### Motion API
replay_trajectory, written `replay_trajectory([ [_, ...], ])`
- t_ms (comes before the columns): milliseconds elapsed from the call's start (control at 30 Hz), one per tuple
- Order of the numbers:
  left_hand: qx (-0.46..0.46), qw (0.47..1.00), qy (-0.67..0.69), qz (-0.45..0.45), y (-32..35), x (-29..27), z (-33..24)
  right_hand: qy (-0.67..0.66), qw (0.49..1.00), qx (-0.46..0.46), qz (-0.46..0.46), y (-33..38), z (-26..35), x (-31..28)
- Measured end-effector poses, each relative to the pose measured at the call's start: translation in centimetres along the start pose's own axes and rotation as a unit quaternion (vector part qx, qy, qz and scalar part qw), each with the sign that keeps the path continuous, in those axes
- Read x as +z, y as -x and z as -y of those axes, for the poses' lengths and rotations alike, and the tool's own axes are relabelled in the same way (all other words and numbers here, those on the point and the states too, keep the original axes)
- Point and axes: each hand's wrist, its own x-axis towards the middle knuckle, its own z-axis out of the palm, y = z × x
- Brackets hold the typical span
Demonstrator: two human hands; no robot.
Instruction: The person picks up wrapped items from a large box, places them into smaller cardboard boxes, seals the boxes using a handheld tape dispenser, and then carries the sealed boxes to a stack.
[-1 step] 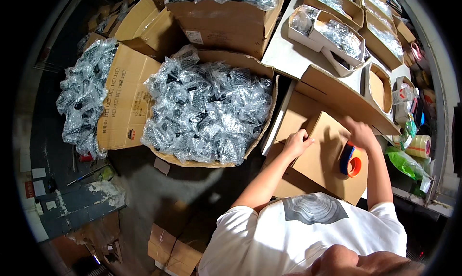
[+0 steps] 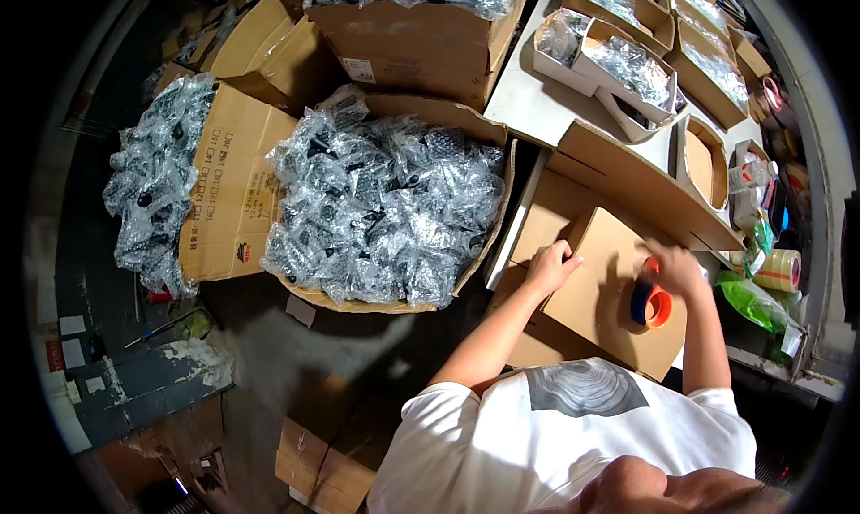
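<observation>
A closed brown cardboard box (image 2: pixel 587 292) lies flat in front of me on larger cardboard. My left hand (image 2: pixel 550 267) is closed at the box's upper left edge, thumb and fingers pinched on the cardboard there. On the right part of the box top sits a blue and orange tape dispenser (image 2: pixel 640 302). My right hand (image 2: pixel 675 269) is just above it, with its fingers at the dispenser's upper end. Motion smears those fingers, so I cannot make out whether they grip it.
A raised cardboard flap (image 2: pixel 640 182) stands behind the box. To the left, a large open carton (image 2: pixel 514 187) is heaped with bubble-wrapped items (image 2: pixel 385 209). White trays (image 2: pixel 578 73) of wrapped parts stand at the back right. Tape rolls (image 2: pixel 778 270) lie at the right edge.
My right hand has come down and nearer to me, from above the box's far right side to the tape dispenser. My left hand stays at the box edge.
</observation>
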Motion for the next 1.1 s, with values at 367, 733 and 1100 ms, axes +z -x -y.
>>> replay_trajectory([
  [367, -0.054, 0.921, 0.385, -0.005, 0.9, 0.2, -0.6, -0.369, 0.869, -0.184, -0.273, 3.1, 2.7, 8.6],
  [733, -0.107, 0.860, 0.496, 0.057, 1.1, -1.6, 0.4, -0.288, 0.889, -0.310, -0.174, 1.4, 1.8, 6.8],
  [1100, -0.075, 0.997, -0.007, -0.033, 0.1, 2.7, 3.4, -0.145, 0.974, -0.165, -0.056, 4.9, -0.3, 3.9],
])
